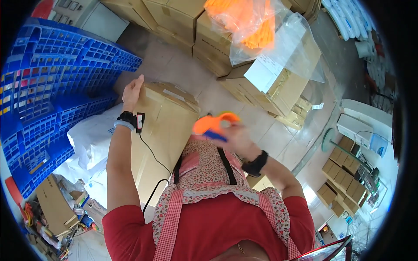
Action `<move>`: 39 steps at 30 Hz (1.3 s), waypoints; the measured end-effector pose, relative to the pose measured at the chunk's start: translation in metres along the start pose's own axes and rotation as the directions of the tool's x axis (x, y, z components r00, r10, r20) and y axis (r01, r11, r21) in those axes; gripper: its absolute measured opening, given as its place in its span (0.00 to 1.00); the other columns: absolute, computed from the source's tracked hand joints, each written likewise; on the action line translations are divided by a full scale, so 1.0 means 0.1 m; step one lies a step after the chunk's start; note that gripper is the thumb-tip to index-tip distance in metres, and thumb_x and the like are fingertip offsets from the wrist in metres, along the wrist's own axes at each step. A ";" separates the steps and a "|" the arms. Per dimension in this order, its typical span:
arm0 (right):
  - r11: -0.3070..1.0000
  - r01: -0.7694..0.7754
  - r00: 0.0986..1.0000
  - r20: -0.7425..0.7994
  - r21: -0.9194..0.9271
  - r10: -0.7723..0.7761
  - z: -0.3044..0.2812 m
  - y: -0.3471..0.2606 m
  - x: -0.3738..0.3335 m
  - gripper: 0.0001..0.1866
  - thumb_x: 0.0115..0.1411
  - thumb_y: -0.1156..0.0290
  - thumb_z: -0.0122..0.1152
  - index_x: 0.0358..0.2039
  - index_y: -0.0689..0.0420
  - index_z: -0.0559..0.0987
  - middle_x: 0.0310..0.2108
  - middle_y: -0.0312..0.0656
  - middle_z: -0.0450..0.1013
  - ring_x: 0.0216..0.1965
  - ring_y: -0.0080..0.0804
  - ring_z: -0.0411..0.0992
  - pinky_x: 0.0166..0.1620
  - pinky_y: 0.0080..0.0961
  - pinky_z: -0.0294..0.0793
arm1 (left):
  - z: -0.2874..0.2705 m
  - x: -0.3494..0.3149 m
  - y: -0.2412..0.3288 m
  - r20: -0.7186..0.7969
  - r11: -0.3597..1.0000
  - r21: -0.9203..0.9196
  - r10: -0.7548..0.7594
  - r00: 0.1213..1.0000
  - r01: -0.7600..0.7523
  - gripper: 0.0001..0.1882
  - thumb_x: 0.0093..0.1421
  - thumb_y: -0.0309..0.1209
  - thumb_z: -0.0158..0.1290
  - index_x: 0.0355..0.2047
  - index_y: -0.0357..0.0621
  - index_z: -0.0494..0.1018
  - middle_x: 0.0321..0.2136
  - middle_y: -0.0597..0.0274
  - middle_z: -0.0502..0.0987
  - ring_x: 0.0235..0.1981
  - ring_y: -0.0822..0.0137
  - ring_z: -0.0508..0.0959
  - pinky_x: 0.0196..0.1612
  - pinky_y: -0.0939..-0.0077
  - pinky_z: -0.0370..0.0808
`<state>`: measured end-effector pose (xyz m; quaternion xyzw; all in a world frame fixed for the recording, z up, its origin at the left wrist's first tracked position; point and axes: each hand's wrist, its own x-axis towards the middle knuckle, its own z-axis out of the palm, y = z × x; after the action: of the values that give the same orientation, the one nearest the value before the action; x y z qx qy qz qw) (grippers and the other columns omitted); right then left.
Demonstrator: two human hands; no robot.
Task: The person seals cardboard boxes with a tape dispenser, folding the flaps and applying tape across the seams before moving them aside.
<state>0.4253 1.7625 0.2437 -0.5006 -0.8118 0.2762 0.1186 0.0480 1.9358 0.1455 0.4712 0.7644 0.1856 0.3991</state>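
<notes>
A brown cardboard box (163, 117) stands in front of me, slightly to the left, its top flaps toward the far side. My left hand (132, 92) rests against the box's far left edge, fingers stretched out, not wrapped round anything visible. In my right hand (237, 138) is an orange and blue tape dispenser (208, 125), held just right of the box. It is smeared by motion, and a roll seems to sit in it. Whether tape runs from it to the box cannot be made out.
Blue plastic pallets (48, 82) stand upright on the left, with a white sack (93, 135) beside the box. More cartons (213, 43) line the far side, one topped by a clear bag of orange items (257, 26) and white papers (264, 71). Small boxes (344, 169) are stacked right.
</notes>
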 end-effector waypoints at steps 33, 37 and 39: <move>0.772 -0.412 0.881 0.428 0.484 0.202 1.23 0.35 1.43 0.29 0.65 0.51 0.44 0.59 0.58 0.63 0.60 0.46 0.60 0.61 0.38 0.57 0.61 0.29 0.57 | -0.11 -0.02 -0.08 -0.097 0.599 0.556 0.736 0.670 -0.577 0.16 0.61 0.40 0.42 0.37 0.47 0.77 0.42 0.59 0.77 0.47 0.51 0.73 0.49 0.62 0.69; 0.987 0.153 0.955 -0.263 0.046 -0.135 0.57 -0.45 1.08 0.24 0.56 0.57 0.55 0.48 0.59 0.70 0.49 0.48 0.68 0.53 0.45 0.65 0.58 0.37 0.61 | -0.23 -0.69 0.35 -0.150 0.447 0.622 0.874 0.463 -0.643 0.14 0.61 0.36 0.45 0.41 0.43 0.76 0.43 0.55 0.76 0.49 0.48 0.71 0.51 0.60 0.67; 0.947 0.321 0.911 -0.278 0.015 -0.305 0.57 -0.76 0.78 0.23 0.54 0.56 0.57 0.45 0.59 0.72 0.46 0.48 0.69 0.51 0.45 0.66 0.56 0.39 0.63 | -0.31 -1.00 0.21 -0.154 0.508 0.471 0.852 0.500 -0.721 0.14 0.61 0.33 0.47 0.42 0.40 0.75 0.42 0.52 0.76 0.48 0.50 0.72 0.50 0.62 0.68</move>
<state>0.3045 1.7857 0.2334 -0.3934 -0.8488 0.2065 0.2867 0.0596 1.8623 0.2213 0.7894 0.5370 0.2962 0.0270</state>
